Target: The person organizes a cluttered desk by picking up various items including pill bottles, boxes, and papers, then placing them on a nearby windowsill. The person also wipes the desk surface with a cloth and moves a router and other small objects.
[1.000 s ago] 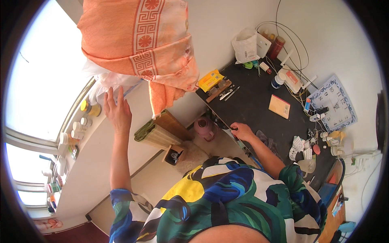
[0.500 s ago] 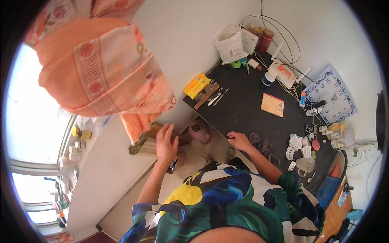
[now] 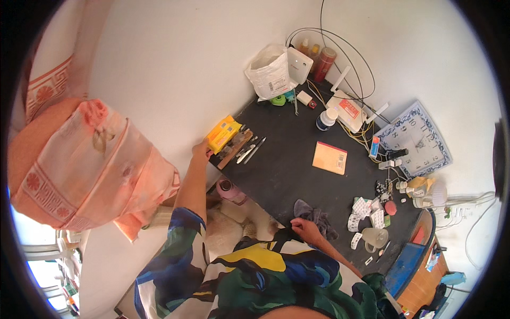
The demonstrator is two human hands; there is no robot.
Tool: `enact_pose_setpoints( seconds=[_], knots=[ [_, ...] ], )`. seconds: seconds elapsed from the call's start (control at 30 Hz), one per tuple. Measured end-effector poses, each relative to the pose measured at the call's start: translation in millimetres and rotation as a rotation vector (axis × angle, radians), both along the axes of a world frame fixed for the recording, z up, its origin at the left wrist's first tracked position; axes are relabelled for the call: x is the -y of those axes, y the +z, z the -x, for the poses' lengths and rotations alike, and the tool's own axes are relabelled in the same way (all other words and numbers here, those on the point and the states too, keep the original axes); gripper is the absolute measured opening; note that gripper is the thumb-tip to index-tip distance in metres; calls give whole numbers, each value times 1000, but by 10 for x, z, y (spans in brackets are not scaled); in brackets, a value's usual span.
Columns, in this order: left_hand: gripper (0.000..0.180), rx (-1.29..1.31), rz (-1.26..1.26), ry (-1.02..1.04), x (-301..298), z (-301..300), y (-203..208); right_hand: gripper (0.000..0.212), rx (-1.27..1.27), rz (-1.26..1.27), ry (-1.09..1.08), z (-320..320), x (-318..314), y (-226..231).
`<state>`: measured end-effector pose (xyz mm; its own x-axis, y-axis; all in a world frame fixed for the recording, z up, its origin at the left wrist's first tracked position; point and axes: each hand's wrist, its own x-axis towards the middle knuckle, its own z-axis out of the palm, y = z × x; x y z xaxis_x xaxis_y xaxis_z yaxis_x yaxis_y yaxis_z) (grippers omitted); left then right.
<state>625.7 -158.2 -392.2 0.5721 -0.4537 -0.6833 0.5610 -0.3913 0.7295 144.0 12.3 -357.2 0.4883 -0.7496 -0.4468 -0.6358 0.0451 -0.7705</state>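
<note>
While on desk (image 3: 284, 173), yellow packet (image 3: 223, 134), contents unclear

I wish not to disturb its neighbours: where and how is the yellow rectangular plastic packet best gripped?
Probably pinch the packet by its left end, coming from the left, where the left hand is: a long brown bar lies along its right side.

A room in a home, by the look of it: the black worktop (image 3: 281, 173) carries a Wi-Fi router (image 3: 348, 110), pill blister packs (image 3: 363, 207), a handled cup (image 3: 376, 238) and a yellow soft pack (image 3: 224, 134); beside it stand a blue-bordered clock (image 3: 419, 142) and orange patterned cloth (image 3: 101, 170).
</note>
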Motion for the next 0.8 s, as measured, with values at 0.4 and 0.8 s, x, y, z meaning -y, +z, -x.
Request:
enact_pose_setpoints(
  seconds=[0.4, 0.8],
  knots=[
    [33, 333, 15, 9, 298, -49, -334, 26, 27, -48, 39, -40, 24, -38],
    [21, 158, 530, -3, -1455, 737, 1210, 28, 62, 78, 251, -698, 407, -7]
  ],
)
